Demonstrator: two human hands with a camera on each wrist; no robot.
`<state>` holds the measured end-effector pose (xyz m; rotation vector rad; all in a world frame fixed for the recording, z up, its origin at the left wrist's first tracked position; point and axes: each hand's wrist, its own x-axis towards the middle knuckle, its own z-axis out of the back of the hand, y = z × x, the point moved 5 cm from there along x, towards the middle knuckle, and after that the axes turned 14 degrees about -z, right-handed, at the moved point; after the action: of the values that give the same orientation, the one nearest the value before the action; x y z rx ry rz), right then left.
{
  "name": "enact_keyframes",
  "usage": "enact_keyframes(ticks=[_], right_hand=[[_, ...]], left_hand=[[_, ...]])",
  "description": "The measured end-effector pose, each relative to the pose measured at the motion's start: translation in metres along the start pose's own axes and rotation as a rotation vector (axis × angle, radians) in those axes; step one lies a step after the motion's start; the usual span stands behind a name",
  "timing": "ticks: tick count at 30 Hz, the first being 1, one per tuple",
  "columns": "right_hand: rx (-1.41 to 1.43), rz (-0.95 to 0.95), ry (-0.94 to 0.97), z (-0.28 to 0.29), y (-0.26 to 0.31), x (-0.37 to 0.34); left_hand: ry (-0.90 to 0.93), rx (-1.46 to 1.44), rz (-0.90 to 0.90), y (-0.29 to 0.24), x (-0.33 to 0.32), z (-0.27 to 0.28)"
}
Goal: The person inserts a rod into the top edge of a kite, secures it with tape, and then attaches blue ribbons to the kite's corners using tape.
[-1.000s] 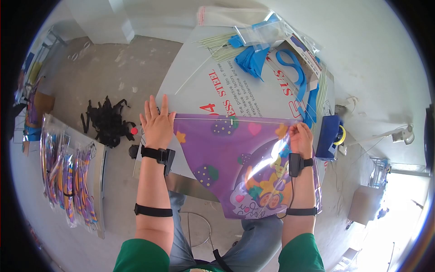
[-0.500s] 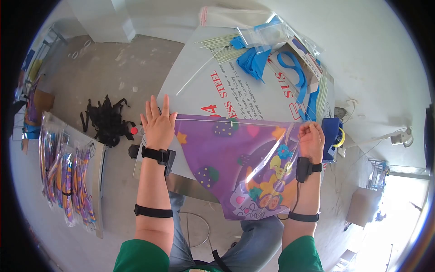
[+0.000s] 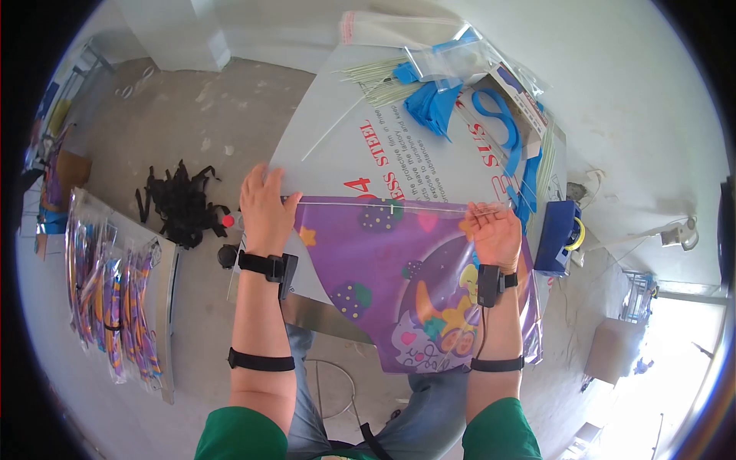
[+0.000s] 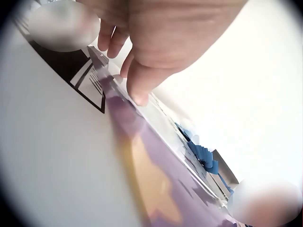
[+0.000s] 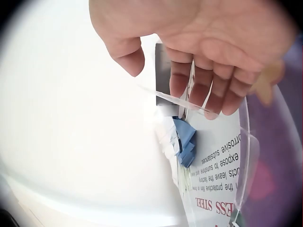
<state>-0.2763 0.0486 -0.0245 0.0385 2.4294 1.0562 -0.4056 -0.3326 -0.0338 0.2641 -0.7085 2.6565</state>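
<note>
A purple printed sheet with a clear film layer lies over the table's near part, a thin pale stick along its upper edge. My left hand rests at the sheet's upper left corner, its thumb touching the edge in the left wrist view. My right hand is turned palm up over the upper right part, fingers loosely bent. In the right wrist view, a strip of clear film crosses the fingertips of the right hand, with the thumb apart from them.
Blue strips, thin sticks, clear bags and an open box lie at the table's far side. A blue tape dispenser stands at the right. Packed colourful bags fill a side table at left.
My right hand moved right, then back left along the sheet's upper edge, and its fingers went from pinched together to spread loosely, palm up. My left hand tilted slightly, its fingers closer together.
</note>
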Motion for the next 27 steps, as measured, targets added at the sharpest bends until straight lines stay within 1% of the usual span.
enact_keyframes(ticks=[4,6,11,15,20,22,24,26,27], right_hand=[[0.078,-0.012,0.042,0.008,-0.005,0.006],[0.104,-0.041,-0.004,0.009,-0.007,0.008],[0.08,-0.05,-0.005,0.016,-0.012,0.012],[0.018,-0.044,-0.023,0.017,-0.011,0.012],[0.069,-0.055,-0.006,0.02,-0.014,0.013],[0.083,-0.049,-0.014,0.022,-0.015,0.015],[0.079,-0.015,0.013,0.025,-0.016,0.016],[0.079,-0.008,-0.002,0.025,-0.016,0.016],[0.078,-0.004,-0.017,0.025,-0.016,0.016]], left_hand=[[-0.034,-0.071,0.028,0.004,0.001,0.005],[-0.032,-0.06,0.027,0.004,0.003,0.007],[-0.027,-0.044,0.021,0.008,0.002,0.008],[0.018,-0.119,0.051,0.013,0.001,0.01],[0.092,-0.159,0.097,0.014,0.002,0.009],[0.136,-0.111,0.077,0.013,0.002,0.007],[0.143,-0.1,0.061,0.01,0.003,0.008],[0.148,-0.088,0.044,0.01,0.002,0.006],[0.108,-0.108,-0.019,0.011,0.002,0.005]])
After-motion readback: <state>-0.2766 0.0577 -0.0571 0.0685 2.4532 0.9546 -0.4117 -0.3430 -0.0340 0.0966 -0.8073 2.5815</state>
